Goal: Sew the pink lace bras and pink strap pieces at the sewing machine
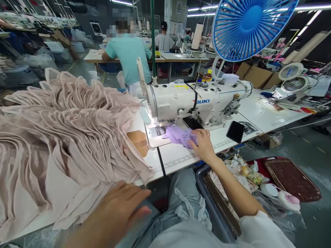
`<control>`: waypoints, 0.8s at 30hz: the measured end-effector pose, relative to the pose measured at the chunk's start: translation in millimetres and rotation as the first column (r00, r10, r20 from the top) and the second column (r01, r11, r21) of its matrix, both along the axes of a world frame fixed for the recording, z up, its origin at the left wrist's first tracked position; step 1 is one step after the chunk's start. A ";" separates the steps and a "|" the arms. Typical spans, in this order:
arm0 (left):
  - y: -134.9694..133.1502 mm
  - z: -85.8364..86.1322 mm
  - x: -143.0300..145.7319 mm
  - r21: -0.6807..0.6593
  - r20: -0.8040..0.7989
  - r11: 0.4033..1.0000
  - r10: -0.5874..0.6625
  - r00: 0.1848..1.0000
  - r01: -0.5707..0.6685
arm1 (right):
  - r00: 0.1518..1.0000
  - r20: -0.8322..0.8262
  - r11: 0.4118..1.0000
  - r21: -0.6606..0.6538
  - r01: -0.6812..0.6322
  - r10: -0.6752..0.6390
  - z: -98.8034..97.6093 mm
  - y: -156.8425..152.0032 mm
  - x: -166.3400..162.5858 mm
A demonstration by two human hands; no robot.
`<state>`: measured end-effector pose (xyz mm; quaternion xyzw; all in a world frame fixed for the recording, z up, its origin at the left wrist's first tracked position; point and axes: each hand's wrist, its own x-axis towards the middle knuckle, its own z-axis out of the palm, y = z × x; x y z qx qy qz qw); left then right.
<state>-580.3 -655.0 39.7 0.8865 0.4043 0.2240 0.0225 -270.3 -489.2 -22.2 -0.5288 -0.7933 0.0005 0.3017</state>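
My right hand (203, 143) rests on a piece of purple fabric (178, 135) lying on the sewing table, its fingers spread over the right end of the cloth. The cloth's left end lies near the needle area of a white JUKI sewing machine (178, 100). My left hand (124, 203), somewhat blurred, hovers above my lap by the table's front edge. Its fingers are stretched out and nothing shows in them. Just beyond it, a large heap of pale pink fabric pieces (77, 137) covers the left side of the table.
A black phone (235, 132) lies at the right of the machine. Above stands a blue fan (252, 24). A grey bin (207, 193) of scraps sits below the table edge. Ahead, a person in a turquoise shirt (130, 55) sits at another table.
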 end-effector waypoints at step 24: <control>76.9 -65.3 102.0 -0.559 0.704 0.493 0.707 0.067 0.667 | 0.911 -0.217 0.811 0.558 -0.179 0.350 -23.4 -44.3 -10.1</control>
